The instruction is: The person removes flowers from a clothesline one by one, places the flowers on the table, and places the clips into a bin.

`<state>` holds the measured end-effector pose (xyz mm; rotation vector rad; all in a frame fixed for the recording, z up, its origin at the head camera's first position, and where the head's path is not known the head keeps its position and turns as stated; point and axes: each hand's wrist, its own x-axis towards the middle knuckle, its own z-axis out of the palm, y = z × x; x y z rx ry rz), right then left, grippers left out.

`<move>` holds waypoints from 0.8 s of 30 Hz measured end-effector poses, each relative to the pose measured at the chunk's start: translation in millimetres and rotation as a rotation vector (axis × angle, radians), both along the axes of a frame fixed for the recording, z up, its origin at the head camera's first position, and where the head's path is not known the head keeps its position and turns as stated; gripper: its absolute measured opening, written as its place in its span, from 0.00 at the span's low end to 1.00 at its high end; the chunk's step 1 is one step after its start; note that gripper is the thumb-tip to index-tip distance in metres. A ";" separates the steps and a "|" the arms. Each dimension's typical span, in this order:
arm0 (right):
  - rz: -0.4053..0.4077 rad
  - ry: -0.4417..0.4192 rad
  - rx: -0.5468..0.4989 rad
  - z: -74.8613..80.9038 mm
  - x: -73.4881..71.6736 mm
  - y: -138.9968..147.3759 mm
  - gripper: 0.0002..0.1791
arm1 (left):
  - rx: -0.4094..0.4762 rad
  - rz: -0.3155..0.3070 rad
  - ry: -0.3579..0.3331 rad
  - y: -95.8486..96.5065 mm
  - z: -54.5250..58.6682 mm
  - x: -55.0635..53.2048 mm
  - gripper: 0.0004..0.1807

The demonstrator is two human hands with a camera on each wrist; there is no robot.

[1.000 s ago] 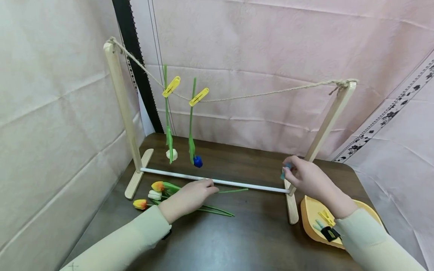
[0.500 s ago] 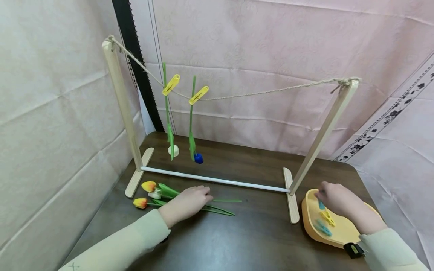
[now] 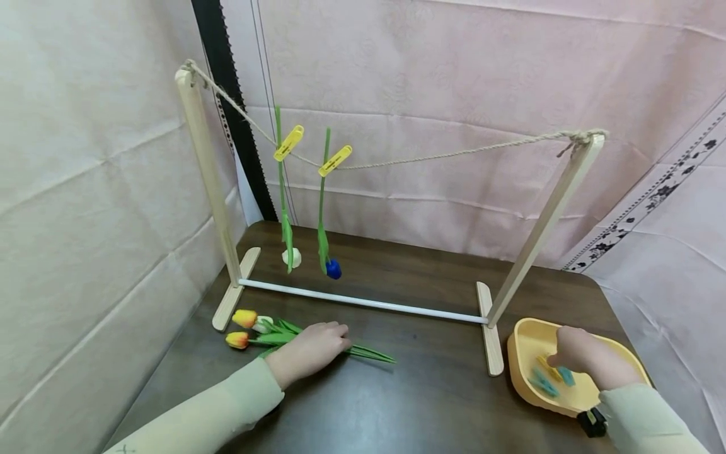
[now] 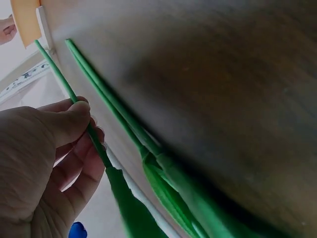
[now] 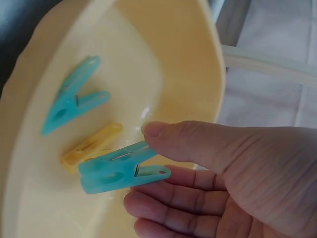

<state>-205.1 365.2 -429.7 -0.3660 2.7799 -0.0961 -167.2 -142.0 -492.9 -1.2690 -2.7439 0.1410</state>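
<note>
My left hand (image 3: 314, 350) is over a bunch of tulips on the table. Between its thumb and fingers it pinches one green tulip stem (image 4: 52, 64), while other stems (image 4: 106, 94) lie beside it. Two orange-yellow tulip heads (image 3: 237, 340) and a white one (image 3: 263, 324) point left. My right hand (image 3: 587, 356) is inside a yellow basin (image 3: 524, 378), thumb and fingers on the handles of a blue clothespin (image 5: 116, 168). A yellow clothespin (image 5: 91, 146) and another blue clothespin, the upper one (image 5: 74, 96), lie in the basin.
A rope (image 3: 442, 156) hangs between two wooden posts (image 3: 210, 176) joined by a white bar (image 3: 363, 302). Two yellow clothespins (image 3: 289, 143) hold a white tulip (image 3: 292, 257) and a blue tulip (image 3: 333, 269) upside down on it. Cloth-covered walls (image 3: 454, 82) stand behind.
My right hand has moved from beside the right post down into the basin with the blue clothespin. My left hand stays over the tulips; the stem it pinches has shifted closer to the others.
</note>
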 end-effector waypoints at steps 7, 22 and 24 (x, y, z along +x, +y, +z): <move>0.038 0.013 -0.061 -13.4 2.5 2.2 0.22 | 0.012 0.034 -0.019 -0.4 -6.2 1.6 0.09; 0.019 0.018 -0.027 -15.1 9.9 -7.6 0.21 | 0.027 0.035 0.006 -1.3 -12.1 2.6 0.08; 0.015 0.015 -0.037 -13.9 10.2 -9.0 0.18 | 0.028 0.037 -0.001 -1.4 -13.8 2.3 0.08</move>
